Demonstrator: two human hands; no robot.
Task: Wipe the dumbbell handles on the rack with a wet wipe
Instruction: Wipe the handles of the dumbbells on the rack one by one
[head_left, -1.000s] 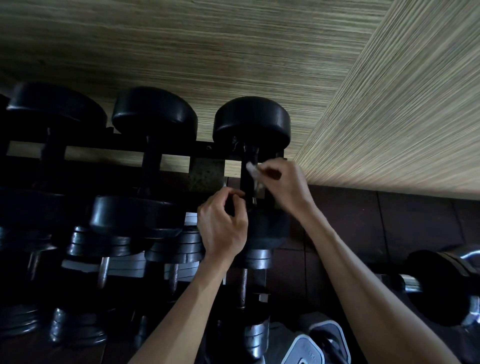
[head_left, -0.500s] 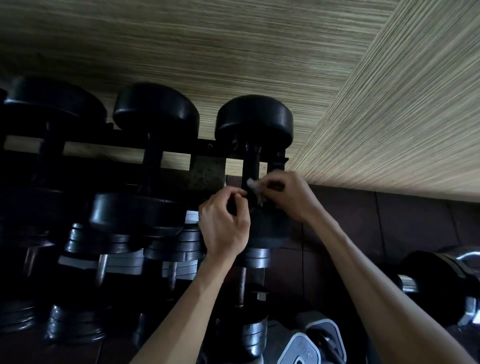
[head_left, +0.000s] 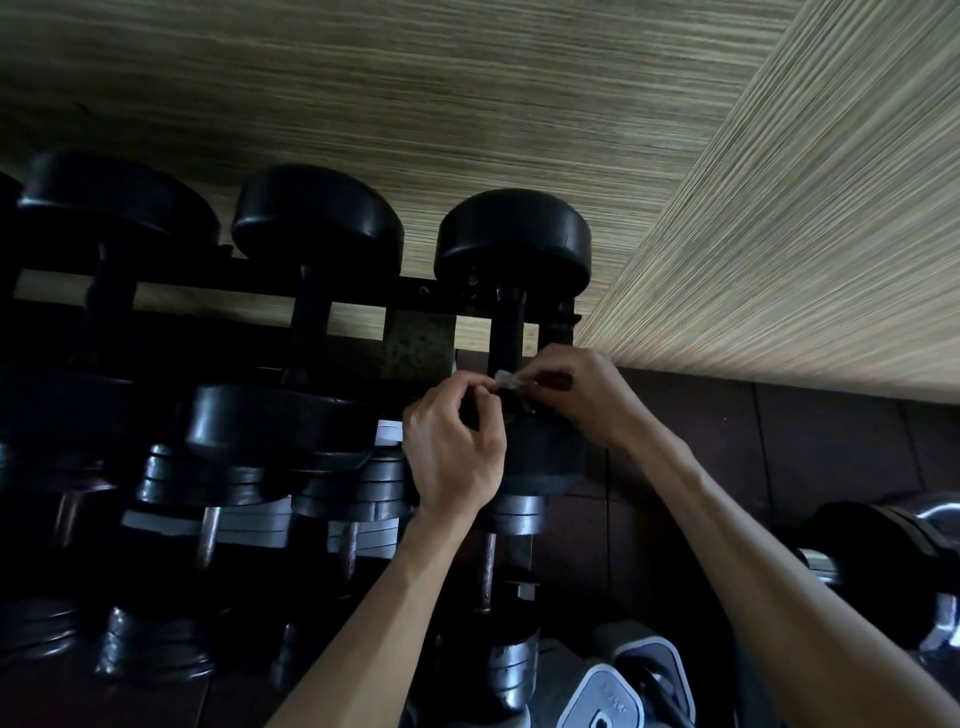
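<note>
Near floor: a grey and white machine part (head_left: 613, 696) lies at the bottom edge, right of the forearms; what it is I cannot tell.
Right floor: a dark dumbbell with chrome parts (head_left: 883, 566) lies on the dark floor tiles (head_left: 831, 457), well apart from the rack.
Lower rack: chrome plate dumbbells (head_left: 358, 499) stand in a row under the black ones, in deep shadow.
Left hand (head_left: 454, 447): fingers are curled, and thumb and forefinger pinch the left end of the wet wipe, just beside the handle.
Right hand (head_left: 582, 395): fingers are curled and pinch the right end of the same wipe, on the right side of the handle.
Wet wipe (head_left: 508, 380): a small white piece, stretched between both hands, lying against the near end of the handle.
Dumbbell handle (head_left: 506, 327): dark bar of the rightmost black dumbbell (head_left: 514, 239) on the upper row, running from near to far.
Rack (head_left: 363, 296): black metal rail carrying three large black dumbbells side by side.
Wall (head_left: 519, 93): striped beige covering behind the rack and on the right.
</note>
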